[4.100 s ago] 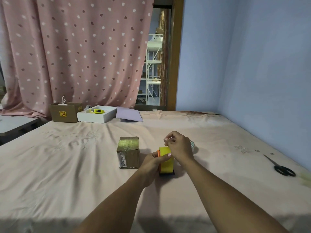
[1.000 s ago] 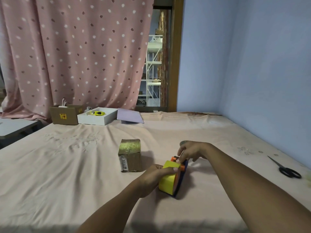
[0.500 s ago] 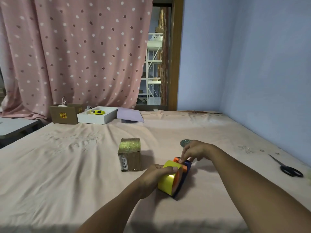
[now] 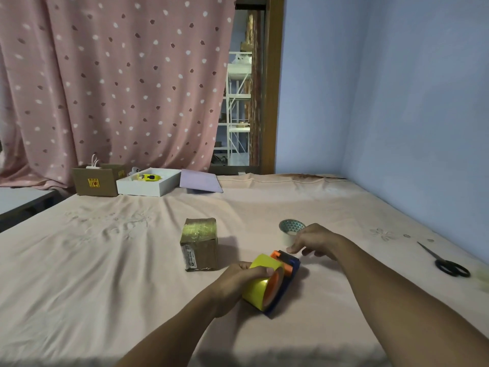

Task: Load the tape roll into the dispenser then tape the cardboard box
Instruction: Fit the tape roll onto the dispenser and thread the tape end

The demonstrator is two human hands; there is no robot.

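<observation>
A yellow tape roll (image 4: 258, 287) sits on a blue and orange dispenser (image 4: 287, 271) that lies tilted on the bed. My left hand (image 4: 239, 280) grips the roll from the left side. My right hand (image 4: 313, 241) hovers just past the dispenser's orange far end, fingers loosely curled, and whether it touches the dispenser is unclear. A small cardboard box (image 4: 199, 246) with shiny tape across its top stands to the left of the dispenser.
A second tape roll (image 4: 291, 227) lies behind my right hand. Black scissors (image 4: 444, 262) rest at the right near the wall. At the far left stand a brown box (image 4: 96, 181), a white tray (image 4: 146, 185) and a lilac sheet (image 4: 198, 182).
The dispenser, upright four seconds ago, now lies tilted toward me. Since half a second ago my right hand has lifted slightly off the orange end and shifted right.
</observation>
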